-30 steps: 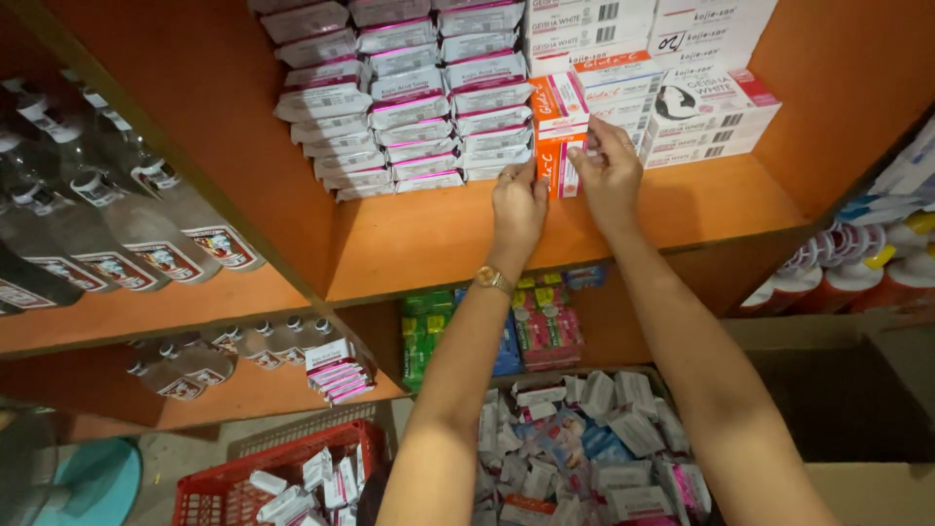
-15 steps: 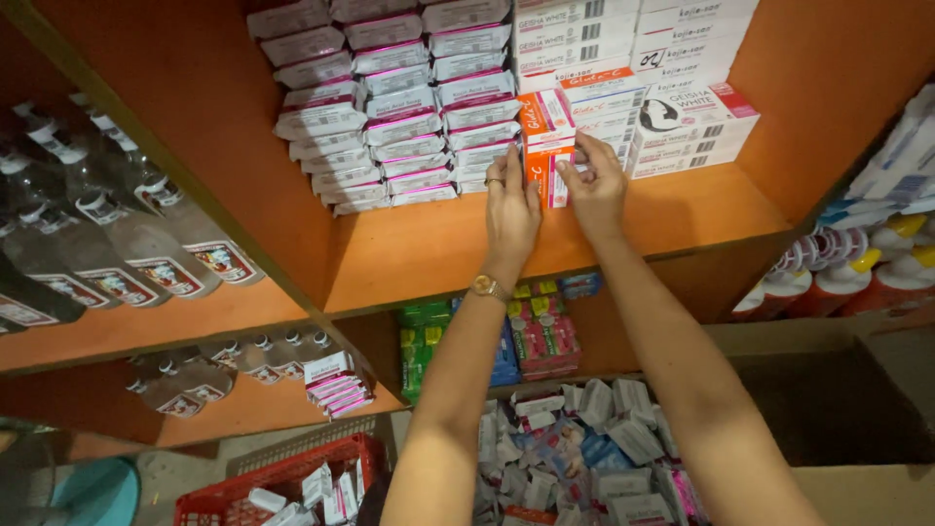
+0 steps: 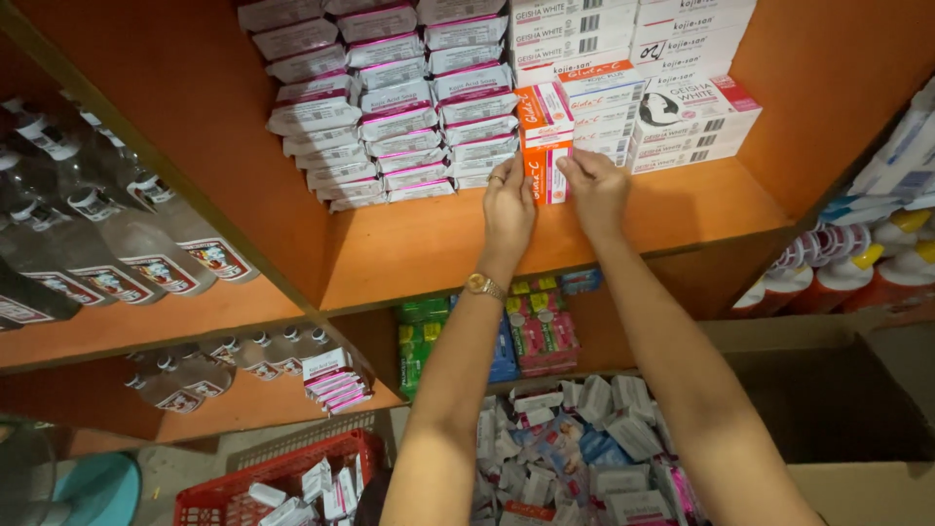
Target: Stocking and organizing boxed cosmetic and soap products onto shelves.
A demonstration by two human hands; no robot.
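Both my hands reach up to an orange wooden shelf. Between them stands an orange and white box, upright on the shelf. Another orange and white box sits on top of it. My left hand, with a ring and a gold wristwatch, presses the lower box's left side. The box's right side is held by my right hand. Stacks of pink and white packets stand to the left, white boxes to the right.
Clear bottles lie on the left shelves. Red and white bottles stand at the right. Below are green, blue and pink packs, a heap of small packets, a red basket and a cardboard box.
My view and hands have shifted: the hands moved left along the shelf with the orange boxes, away from the white boxes, and now stand them upright beside the pink packets.
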